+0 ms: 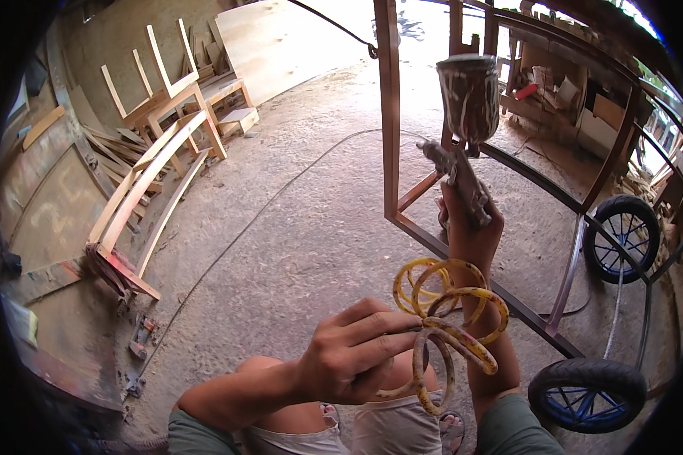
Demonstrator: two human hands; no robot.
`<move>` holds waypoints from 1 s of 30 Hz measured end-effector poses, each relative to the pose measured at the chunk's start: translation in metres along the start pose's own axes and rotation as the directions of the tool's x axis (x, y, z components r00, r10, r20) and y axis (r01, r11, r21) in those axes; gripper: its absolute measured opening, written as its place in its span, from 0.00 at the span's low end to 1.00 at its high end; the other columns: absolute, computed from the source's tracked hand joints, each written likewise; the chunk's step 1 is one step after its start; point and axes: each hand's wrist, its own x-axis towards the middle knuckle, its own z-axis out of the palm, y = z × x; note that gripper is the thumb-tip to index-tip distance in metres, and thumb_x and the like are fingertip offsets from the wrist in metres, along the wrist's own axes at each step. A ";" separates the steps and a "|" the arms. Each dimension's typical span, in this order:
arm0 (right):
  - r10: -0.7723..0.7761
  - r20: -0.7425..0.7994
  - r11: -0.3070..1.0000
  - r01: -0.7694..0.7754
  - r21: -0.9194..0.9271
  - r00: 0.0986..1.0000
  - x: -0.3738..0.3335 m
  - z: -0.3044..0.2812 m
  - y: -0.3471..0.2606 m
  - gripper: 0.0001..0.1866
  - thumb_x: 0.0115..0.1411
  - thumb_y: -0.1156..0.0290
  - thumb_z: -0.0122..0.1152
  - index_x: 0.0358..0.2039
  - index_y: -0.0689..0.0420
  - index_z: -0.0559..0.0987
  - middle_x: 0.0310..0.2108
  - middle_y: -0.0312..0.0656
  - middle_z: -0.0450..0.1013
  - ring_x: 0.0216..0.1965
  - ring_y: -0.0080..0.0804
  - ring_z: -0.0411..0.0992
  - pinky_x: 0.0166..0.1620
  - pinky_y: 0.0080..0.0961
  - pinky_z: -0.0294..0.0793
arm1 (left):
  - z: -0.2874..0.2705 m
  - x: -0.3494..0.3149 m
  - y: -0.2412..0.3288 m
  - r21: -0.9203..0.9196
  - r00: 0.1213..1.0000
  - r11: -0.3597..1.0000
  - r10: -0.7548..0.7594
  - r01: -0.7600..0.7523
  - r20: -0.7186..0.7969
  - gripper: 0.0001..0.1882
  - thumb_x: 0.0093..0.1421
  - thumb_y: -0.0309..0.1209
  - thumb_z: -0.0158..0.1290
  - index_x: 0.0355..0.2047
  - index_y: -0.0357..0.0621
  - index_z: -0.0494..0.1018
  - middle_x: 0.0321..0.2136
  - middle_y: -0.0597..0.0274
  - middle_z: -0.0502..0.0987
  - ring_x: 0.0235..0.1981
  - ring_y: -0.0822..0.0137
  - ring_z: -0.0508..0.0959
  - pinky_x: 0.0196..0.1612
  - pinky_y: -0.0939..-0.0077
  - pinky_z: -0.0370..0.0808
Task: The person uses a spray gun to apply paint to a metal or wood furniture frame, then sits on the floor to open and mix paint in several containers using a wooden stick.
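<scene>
My right hand [474, 231] is wrapped round the grip of a spray gun [463, 178], held up in front of the metal frame. On top of the gun sits a paint-streaked metal cup [469, 98]. Loops of a yellow, paint-spotted coiled air hose [474, 353] hang beside and across my right forearm. The fingers of my left hand [357, 349] are closed on this hose, lower and to the left of the gun. Where the hose joins the gun is hidden.
A dark brown metal frame [391, 114] with two spoked wheels, a far wheel [622, 239] and a near wheel [588, 398], stands at the right. Unpainted wooden frames [159, 152] are at the left. A thin dark line [228, 250] crosses the floor near a small tool [139, 337].
</scene>
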 end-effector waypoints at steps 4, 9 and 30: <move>-0.048 -0.045 0.994 0.052 0.101 0.998 0.013 0.023 -0.032 0.17 0.63 0.72 0.68 0.51 0.62 0.81 0.26 0.32 0.77 0.25 0.13 0.71 0.27 0.17 0.70 | -0.007 0.000 0.001 0.051 0.999 0.999 0.020 -0.017 -0.051 0.15 0.46 0.15 0.50 0.34 0.31 0.80 0.38 0.45 0.83 0.33 0.55 0.81 0.37 0.66 0.80; -0.138 -0.104 0.972 0.154 0.176 0.985 0.022 0.045 -0.054 0.15 0.63 0.73 0.67 0.50 0.63 0.81 0.27 0.33 0.78 0.25 0.14 0.73 0.27 0.16 0.71 | -0.020 -0.004 0.001 0.084 0.998 0.996 0.025 -0.021 -0.054 0.14 0.49 0.18 0.54 0.38 0.30 0.81 0.39 0.47 0.82 0.34 0.54 0.81 0.38 0.66 0.80; -0.126 -0.171 0.984 0.144 0.101 0.977 0.003 0.087 -0.017 0.10 0.62 0.70 0.70 0.37 0.65 0.82 0.24 0.34 0.76 0.24 0.18 0.73 0.28 0.18 0.69 | -0.064 -0.034 0.004 0.148 0.995 0.988 -0.023 0.037 -0.095 0.16 0.48 0.16 0.49 0.38 0.29 0.80 0.39 0.46 0.82 0.33 0.54 0.80 0.38 0.65 0.80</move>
